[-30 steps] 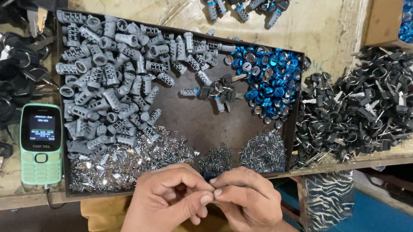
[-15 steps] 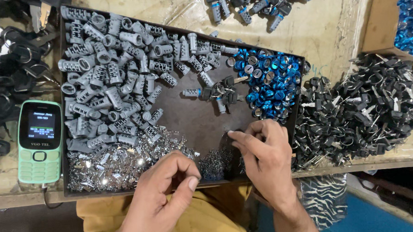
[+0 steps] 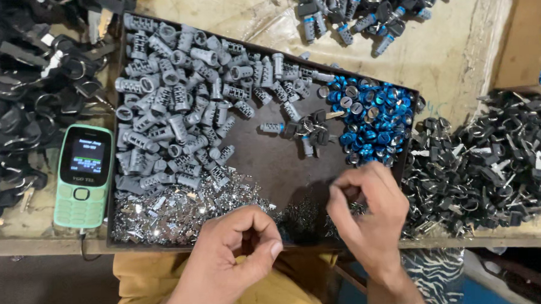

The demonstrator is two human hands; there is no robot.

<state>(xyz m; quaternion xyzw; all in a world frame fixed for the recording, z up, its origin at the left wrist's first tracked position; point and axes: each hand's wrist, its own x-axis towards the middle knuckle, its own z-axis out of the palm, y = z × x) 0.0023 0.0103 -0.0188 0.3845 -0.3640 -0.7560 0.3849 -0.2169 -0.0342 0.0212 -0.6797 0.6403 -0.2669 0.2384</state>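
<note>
My left hand (image 3: 226,260) hovers at the near edge of a dark tray (image 3: 271,164). Its fingers are curled and the thumb meets the index finger; whatever is inside is hidden. My right hand (image 3: 365,215) reaches down into the tray's near right corner. Its bunched fingertips are on a heap of tiny silver parts (image 3: 300,216), and they hide any part they may pinch. In the tray lie several grey lock cylinders (image 3: 177,107), a spread of flat silver plates (image 3: 175,208), blue round caps (image 3: 372,117) and a small bunch of black-headed keys (image 3: 309,132).
A green push-button phone (image 3: 83,175) lies left of the tray, its screen lit. Black keys are heaped at the far left (image 3: 12,90) and at the right (image 3: 490,160). More lock cylinders (image 3: 361,8) lie at the back. A cardboard box (image 3: 524,37) stands at the back right.
My hands were together at the tray's near edge, holding a small piece. The right hand has since moved away to the right into the tiny silver parts; the left hand stayed.
</note>
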